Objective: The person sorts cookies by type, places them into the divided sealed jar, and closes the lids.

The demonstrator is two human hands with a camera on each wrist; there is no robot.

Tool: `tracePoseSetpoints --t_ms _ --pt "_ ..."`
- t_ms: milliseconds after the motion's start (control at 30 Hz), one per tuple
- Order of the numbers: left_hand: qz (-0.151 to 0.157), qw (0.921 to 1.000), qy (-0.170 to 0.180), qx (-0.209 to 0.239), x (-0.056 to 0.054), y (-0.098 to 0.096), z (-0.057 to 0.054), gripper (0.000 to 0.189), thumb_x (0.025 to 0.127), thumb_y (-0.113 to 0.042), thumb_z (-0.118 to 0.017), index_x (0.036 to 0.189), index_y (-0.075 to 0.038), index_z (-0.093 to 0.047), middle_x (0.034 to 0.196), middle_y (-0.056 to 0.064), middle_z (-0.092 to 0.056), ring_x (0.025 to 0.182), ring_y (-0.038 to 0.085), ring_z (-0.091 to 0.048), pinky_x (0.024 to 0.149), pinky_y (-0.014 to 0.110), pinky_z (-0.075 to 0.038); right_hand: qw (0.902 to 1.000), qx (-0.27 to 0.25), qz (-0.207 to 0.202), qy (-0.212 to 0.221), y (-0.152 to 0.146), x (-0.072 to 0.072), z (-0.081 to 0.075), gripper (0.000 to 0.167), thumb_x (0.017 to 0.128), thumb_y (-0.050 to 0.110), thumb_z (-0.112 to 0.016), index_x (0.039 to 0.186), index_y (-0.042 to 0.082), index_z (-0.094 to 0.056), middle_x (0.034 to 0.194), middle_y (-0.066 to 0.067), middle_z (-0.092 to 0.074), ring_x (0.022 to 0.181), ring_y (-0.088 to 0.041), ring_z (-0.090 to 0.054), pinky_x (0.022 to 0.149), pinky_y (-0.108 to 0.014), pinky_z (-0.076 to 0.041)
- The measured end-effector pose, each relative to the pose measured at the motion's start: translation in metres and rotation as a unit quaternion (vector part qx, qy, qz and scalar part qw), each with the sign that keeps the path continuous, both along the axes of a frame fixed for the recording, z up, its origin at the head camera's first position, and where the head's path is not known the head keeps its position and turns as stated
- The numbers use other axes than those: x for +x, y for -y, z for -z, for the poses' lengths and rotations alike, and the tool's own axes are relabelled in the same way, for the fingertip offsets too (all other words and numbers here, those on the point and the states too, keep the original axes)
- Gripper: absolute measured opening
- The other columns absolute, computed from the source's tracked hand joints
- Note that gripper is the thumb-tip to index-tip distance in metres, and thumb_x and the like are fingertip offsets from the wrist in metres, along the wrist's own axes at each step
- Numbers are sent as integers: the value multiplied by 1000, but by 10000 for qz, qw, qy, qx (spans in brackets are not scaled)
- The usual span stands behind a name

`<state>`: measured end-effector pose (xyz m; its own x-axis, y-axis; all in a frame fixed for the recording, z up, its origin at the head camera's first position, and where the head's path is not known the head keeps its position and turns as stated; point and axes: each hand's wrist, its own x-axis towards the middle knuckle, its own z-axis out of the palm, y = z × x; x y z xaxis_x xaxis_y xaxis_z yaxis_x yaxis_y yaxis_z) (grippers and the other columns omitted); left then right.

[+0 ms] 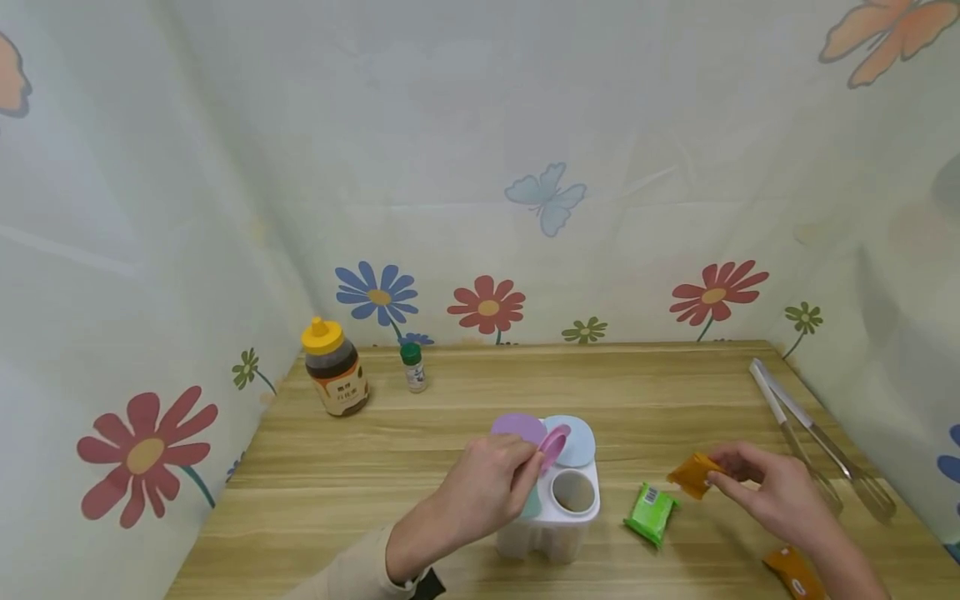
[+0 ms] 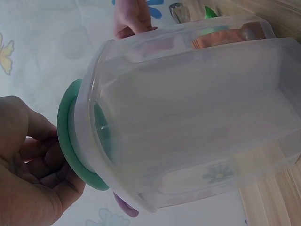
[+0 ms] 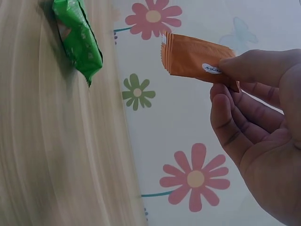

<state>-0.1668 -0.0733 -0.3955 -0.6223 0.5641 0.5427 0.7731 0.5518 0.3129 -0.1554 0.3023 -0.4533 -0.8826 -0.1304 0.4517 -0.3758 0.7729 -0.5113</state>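
Observation:
My left hand [image 1: 480,483] pinches a round pink lid [image 1: 554,447], tilted up beside the uncovered round opening [image 1: 573,491] of a storage box [image 1: 551,537] with a white top and translucent walls. Purple [image 1: 519,427], pale blue [image 1: 572,442] and green [image 2: 70,136] lids sit on its other openings. An orange packet [image 2: 230,36] shows through the translucent wall; whether it lies inside or behind, I cannot tell. To the right of the box, my right hand [image 1: 780,492] holds an orange snack packet [image 3: 195,57] between thumb and fingers, above the table.
A green packet [image 1: 651,513] lies right of the box, and another orange packet [image 1: 797,572] at the front right. Metal tongs [image 1: 798,425] lie along the right edge. A yellow-capped honey jar [image 1: 337,375] and a small green-capped bottle [image 1: 413,368] stand at the back left.

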Motion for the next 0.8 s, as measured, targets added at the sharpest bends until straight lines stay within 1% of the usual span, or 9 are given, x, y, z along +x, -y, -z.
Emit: tracePoseSetpoints --t_ms 167,267,400,600,667,800 --pt "1 10000 1 11 0 0 0 24 94 -17 -62 70 -13 -63 61 -9 -48 55 -1 -38 49 7 -27 9999 -69 -23 76 6 0 -5 23 78 9 -81 96 17 -69 77 13 -67 69 2 -61 63 -13 -50" --pt "5 10000 32 17 0 0 0 24 93 -17 -62 70 -13 -64 61 -10 -47 55 -1 -38 48 7 -27 9997 -191 -143 61 9 0 -6 23 78 8 -80 96 16 -70 78 10 -69 69 0 -61 63 -13 -50" --pt "-5 10000 75 18 1 0 -1 23 93 -17 -63 71 -12 -64 61 -9 -48 55 -1 -38 49 7 -28 9987 -366 -334 -77 13 0 -8 23 77 5 -80 95 14 -70 78 6 -70 69 -1 -63 66 -11 -50" --pt "-14 10000 11 47 1 0 -1 23 93 -16 -63 70 -12 -64 60 -9 -47 55 -1 -38 49 7 -28 9969 -534 -529 -231 18 -3 -12 23 77 3 -80 95 15 -70 77 2 -69 67 -3 -63 68 -9 -49" --pt "-10 10000 -20 54 1 0 0 23 93 -16 -63 70 -12 -64 60 -9 -47 55 -1 -38 48 7 -27 9967 -558 -540 -238 20 -4 -14 24 77 2 -80 95 15 -70 77 3 -69 66 -4 -63 68 -10 -49" --pt "20 10000 -60 61 1 0 0 23 93 -16 -63 70 -12 -63 60 -9 -47 54 -1 -37 48 7 -27 9968 -559 -507 -246 24 -3 -17 27 75 -1 -80 95 15 -70 78 8 -69 67 -3 -64 67 -10 -50"
